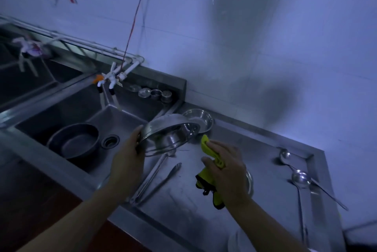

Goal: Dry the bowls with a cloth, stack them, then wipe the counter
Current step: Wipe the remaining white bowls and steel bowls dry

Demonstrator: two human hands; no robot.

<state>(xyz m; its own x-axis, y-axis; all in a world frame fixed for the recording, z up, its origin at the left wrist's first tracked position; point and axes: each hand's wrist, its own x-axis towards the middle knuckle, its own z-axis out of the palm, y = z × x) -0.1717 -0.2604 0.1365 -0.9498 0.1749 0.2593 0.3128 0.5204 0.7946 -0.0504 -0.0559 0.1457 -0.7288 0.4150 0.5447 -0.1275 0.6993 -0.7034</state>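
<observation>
At a steel counter (pixel 255 170) beside a sink (pixel 85 109), a person's left hand (pixel 127 158) gripped the near rim of a tilted steel bowl (pixel 171 133), held in the air over the counter's left end with its hollow turned toward the right. The right hand (pixel 226 168) clutched a yellow cloth (pixel 210 149) just right of the bowl, apparently not touching it. A second bowl (pixel 201 118) sat upright by the far wall, just behind the first. The drying step appeared to be in hand; next, the cloth would likely need to go into the raised bowl, before it could be nested on the far one. Ladles (pixel 299 178) lay at right.
</observation>
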